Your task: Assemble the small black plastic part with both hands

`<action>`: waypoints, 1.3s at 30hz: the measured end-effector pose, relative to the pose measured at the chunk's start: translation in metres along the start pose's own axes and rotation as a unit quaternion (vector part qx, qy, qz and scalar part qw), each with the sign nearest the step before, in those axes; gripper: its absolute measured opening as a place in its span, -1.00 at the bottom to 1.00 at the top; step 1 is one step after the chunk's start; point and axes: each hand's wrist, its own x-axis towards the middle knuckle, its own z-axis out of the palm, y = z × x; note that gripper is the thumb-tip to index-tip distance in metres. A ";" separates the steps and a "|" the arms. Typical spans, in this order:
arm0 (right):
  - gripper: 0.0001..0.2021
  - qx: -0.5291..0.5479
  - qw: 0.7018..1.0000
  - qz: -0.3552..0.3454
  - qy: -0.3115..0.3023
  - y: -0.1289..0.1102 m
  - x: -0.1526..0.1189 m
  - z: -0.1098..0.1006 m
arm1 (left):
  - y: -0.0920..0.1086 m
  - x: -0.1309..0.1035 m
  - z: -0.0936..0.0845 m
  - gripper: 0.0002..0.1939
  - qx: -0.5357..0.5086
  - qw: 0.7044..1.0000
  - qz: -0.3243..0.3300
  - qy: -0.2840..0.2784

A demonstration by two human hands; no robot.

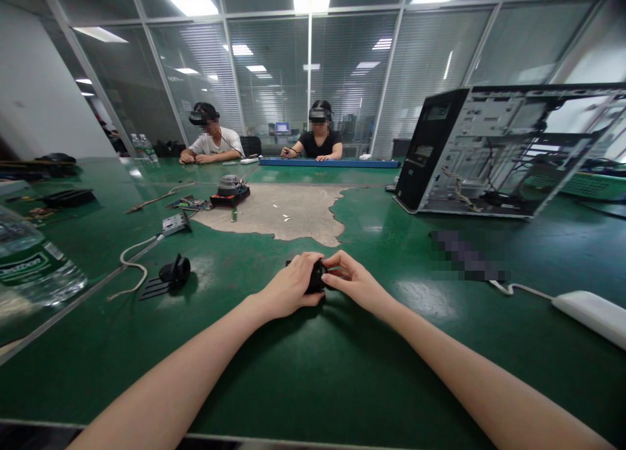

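A small black part, its exact kind unclear, is held just above the green tabletop. My left hand is closed around it from the left, fingers over the top and thumb at the near side. From the right, my right hand grips the same part's edge between thumb and fingertips. Much of the part is hidden by my fingers. To the left of my hands lies a black plastic piece with a round end and flat prongs.
An open computer case stands at the back right. A water bottle is at the left. A speaker-like unit sits near a bare table patch. A white power strip lies right. Two people sit across the table.
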 end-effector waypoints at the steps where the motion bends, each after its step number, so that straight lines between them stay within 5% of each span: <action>1: -0.79 -0.004 1.000 0.001 0.005 0.001 0.001 0.000 | 0.000 0.000 0.000 -0.38 0.000 1.000 0.000 0.001; 11: -0.70 0.024 0.998 -0.005 -0.052 0.001 -0.002 -0.003 | 0.000 0.000 0.000 -0.39 0.004 1.000 -0.002 -0.004; 39: -0.75 0.021 0.999 0.015 -0.019 0.007 0.004 -0.002 | -0.001 0.000 0.000 -0.37 0.010 1.000 -0.006 -0.007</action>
